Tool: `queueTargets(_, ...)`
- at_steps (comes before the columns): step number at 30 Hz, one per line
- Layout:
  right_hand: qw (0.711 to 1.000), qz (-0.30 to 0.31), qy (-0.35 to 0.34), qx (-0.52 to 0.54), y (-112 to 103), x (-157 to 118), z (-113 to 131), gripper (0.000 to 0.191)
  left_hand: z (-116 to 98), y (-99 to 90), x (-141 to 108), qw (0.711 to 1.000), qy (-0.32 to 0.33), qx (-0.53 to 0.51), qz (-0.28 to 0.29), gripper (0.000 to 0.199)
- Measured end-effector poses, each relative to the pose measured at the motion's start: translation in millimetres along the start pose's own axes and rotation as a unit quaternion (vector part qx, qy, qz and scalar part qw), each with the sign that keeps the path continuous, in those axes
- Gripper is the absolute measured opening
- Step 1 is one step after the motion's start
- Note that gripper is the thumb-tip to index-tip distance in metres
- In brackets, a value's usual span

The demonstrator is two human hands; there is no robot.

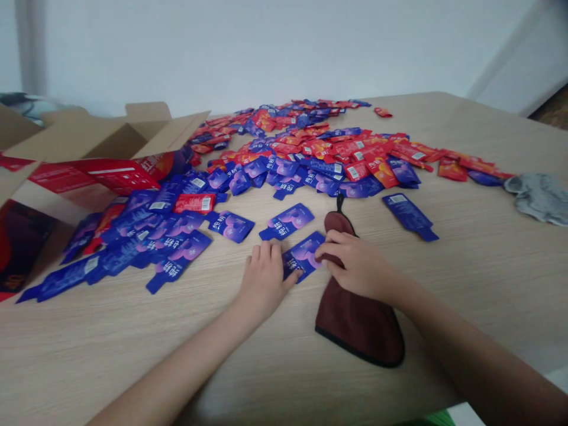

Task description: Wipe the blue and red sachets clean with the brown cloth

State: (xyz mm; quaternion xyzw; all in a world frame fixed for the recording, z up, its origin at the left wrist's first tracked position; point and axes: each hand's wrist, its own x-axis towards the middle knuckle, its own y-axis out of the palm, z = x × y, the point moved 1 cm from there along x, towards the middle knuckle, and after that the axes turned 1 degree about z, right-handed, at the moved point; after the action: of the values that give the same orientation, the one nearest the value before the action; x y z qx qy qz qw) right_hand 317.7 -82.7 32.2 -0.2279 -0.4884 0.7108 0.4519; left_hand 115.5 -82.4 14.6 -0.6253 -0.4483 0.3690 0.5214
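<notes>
A blue-purple sachet [304, 253] with white lettering lies between my two hands. My left hand [265, 281] is closed at its left side, the thumb pressed on the lower part of the sachet. Curled fingers of my right hand [355, 260] pinch its right edge, above a dark brown cloth [359, 322] with black trim and a hanging loop. The cloth lies flat on the table, partly under my right hand. Just beyond, another blue sachet [287, 222] rests by my left fingertips.
Red and blue sachets [306, 154] are heaped across the back of the wooden table [248, 367]. More blue sachets [146, 236] overlap at left, beside an open cardboard box [128, 139]. One blue sachet [410, 216] lies alone at right. A grey cloth [541, 198] sits near the right edge.
</notes>
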Motion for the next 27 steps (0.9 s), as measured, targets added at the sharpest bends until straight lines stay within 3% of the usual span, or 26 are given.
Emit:
queueTargets(3,1.000,-0.025,0.017,0.005,-10.7,-0.4,-5.1,0.022,-0.9,7.2,10.0,0.998,-0.008,-0.053,0.019,0.034)
queueTargets(6,0.996,-0.084,0.023,0.036,-24.2,-1.2,-5.4,0.020,-4.1,4.5,10.8,0.994,0.025,-0.106,-0.013,0.024)
queueTargets(10,0.985,-0.163,0.000,0.063,-32.0,-2.1,-0.2,0.020,-14.0,-1.6,1.8,0.997,0.073,-0.021,-0.028,0.026)
queueTargets(12,0.988,-0.143,-0.009,0.055,-27.8,-2.0,2.6,0.021,-20.3,-0.6,-2.6,0.994,0.088,0.057,-0.007,0.030)
queueTargets(14,0.996,-0.078,-0.014,0.034,-19.1,-2.2,4.5,0.021,-25.4,1.4,-6.1,0.990,0.099,0.098,0.015,0.030)
queueTargets(18,1.000,0.005,0.012,-0.029,-2.7,-3.6,4.3,0.023,-25.1,-3.1,-15.1,0.988,0.138,0.051,0.036,0.024)
queueTargets(22,0.999,0.014,0.043,-0.021,-0.3,-4.3,-0.2,0.024,-11.2,-9.9,-34.8,0.986,0.165,0.015,0.034,0.030)
queueTargets(25,0.999,0.006,0.041,-0.002,-3.8,-2.9,-1.2,0.021,-2.1,-1.2,-53.0,0.985,0.166,0.036,0.001,0.037)
queueTargets(27,0.999,-0.034,0.035,-0.002,-4.8,-0.7,3.8,0.020,-0.7,8.2,-61.9,0.985,0.164,0.039,-0.022,0.043)
